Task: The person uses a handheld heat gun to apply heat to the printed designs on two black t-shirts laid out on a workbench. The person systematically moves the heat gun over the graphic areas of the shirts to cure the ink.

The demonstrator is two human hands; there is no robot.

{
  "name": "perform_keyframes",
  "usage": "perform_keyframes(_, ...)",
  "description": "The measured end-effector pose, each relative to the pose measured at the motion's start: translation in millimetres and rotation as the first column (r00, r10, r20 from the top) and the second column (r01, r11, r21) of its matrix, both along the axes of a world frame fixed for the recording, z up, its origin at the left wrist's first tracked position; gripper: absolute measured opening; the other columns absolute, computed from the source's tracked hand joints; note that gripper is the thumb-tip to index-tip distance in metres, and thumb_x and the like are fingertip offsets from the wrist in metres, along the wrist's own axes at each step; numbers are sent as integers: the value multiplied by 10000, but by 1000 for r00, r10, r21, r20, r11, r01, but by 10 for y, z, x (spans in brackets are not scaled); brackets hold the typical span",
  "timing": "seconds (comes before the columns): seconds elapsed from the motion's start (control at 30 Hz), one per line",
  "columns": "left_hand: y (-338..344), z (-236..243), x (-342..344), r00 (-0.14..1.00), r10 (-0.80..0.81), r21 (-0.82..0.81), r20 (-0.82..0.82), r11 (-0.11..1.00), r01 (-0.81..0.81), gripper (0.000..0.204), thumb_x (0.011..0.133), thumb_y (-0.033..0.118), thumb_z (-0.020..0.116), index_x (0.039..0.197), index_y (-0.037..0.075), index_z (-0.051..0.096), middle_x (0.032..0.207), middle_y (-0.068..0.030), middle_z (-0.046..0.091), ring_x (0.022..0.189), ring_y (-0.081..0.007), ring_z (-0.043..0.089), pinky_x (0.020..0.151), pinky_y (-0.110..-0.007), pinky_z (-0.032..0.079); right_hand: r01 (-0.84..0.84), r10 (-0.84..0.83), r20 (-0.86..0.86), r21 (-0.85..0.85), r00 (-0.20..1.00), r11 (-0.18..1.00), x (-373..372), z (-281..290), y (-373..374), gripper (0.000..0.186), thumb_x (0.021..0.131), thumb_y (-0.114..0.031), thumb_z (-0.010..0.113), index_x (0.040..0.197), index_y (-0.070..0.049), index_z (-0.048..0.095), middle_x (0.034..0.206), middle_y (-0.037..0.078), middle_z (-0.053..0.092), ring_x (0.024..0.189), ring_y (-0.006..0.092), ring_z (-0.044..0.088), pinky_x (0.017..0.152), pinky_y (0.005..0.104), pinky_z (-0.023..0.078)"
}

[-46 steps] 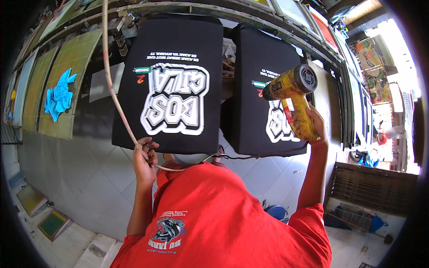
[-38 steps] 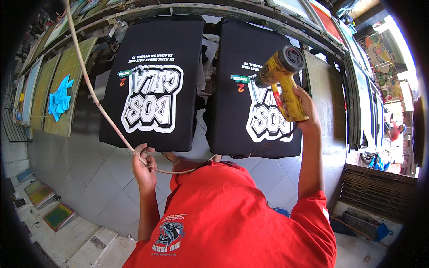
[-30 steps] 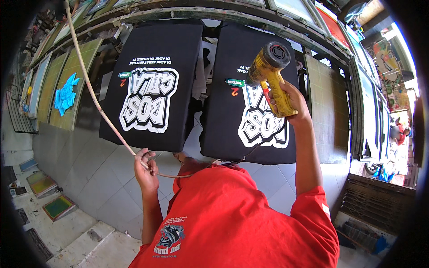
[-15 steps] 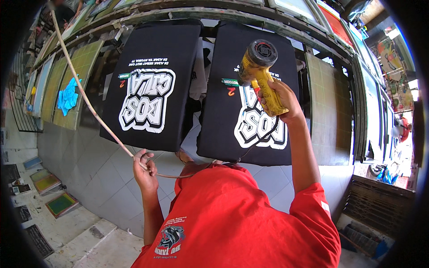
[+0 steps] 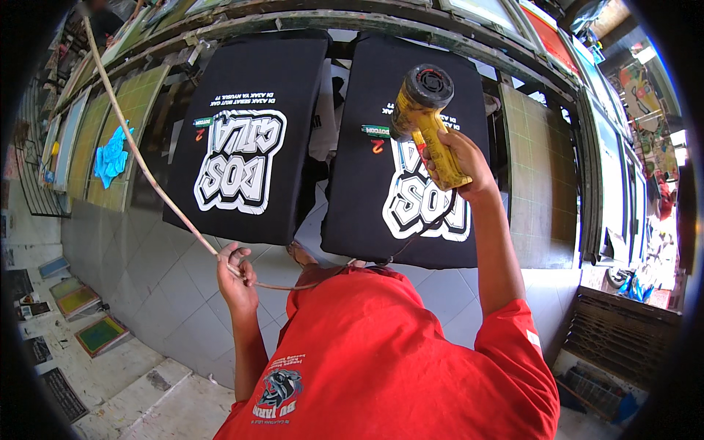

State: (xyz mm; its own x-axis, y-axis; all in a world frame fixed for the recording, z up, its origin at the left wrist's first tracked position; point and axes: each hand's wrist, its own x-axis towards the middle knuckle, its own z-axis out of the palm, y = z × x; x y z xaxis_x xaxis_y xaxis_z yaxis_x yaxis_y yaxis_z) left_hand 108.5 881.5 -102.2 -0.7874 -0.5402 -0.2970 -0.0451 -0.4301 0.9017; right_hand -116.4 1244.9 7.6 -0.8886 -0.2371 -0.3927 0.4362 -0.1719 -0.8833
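Your right hand (image 5: 460, 165) is wrapped around the handle of a worn yellow heat gun (image 5: 444, 158) with a round, black, vented rear end and a red strip along the handle. You hold it above a rectangular panel covered in black fabric (image 5: 352, 213), the right one of two, with its vent facing up and its dark front end toward the left. It hides part of the white block-letter print (image 5: 422, 205) beneath it. A thin dark cord (image 5: 431, 229) drops from the base of the handle, crosses the lower part of that panel and runs toward your waist.

Your left hand (image 5: 236, 275) has its fingers curled around a long, pale, pinkish-beige cable (image 5: 150, 176), just below the near edge of the left black-covered panel (image 5: 257, 70). The cable slants up to the far left in one direction and runs to your waist in the other; you cannot tell from here whether it joins the dark cord. A matching white print (image 5: 238, 165) lies in full view on the left panel.

To the left, a crumpled bright blue cloth (image 5: 111, 158) rests on a yellowish, grid-lined board (image 5: 143, 99). Another grid-lined board (image 5: 543, 183) stands just beside the right panel. Grey floor tiles (image 5: 176, 286) show below the panels, around your red T-shirt (image 5: 396, 352).
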Motion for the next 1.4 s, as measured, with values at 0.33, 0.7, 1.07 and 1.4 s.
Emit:
perform_keyframes(0.33, 55, 55, 14, 999, 26, -10, -23, 1000, -26, 410, 950, 404, 361, 1091, 55, 522, 902, -77, 580, 466, -47, 367, 389, -182, 238, -44, 45, -28, 50, 999, 998, 19, -6, 37, 336, 917, -231, 465, 1152, 9, 468, 827, 102, 570, 603, 130, 564, 490, 255, 485)
perform_keyframes(0.7, 96, 32, -10, 999, 31, -9, -40, 999, -31, 395, 956, 389, 359, 1082, 56, 531, 900, -78, 581, 467, -48, 368, 388, -184, 236, -57, 58, -3, 71, 998, 996, 103, 59, 67, 336, 912, -236, 470, 1137, 14, 468, 824, 95, 568, 619, 122, 564, 505, 243, 489)
perform_keyframes(1.07, 124, 19, -51, 999, 24, 1, -43, 1000, -24, 395, 962, 373, 346, 1097, 52, 531, 909, -90, 575, 464, -51, 365, 386, -186, 244, -32, 35, -28, 93, 999, 995, 168, 118, 84, 328, 907, -249, 477, 1114, 5, 480, 811, 75, 566, 616, 112, 560, 502, 239, 487)
perform_keyframes(1.4, 150, 12, -60, 999, 8, 3, -49, 1000, -8, 408, 959, 388, 345, 1097, 51, 528, 914, -83, 572, 469, -49, 366, 388, -183, 241, -84, 86, -25, 68, 996, 994, 201, 102, 158, 379, 910, -220, 463, 1195, 28, 430, 825, 127, 572, 612, 137, 569, 534, 238, 505)
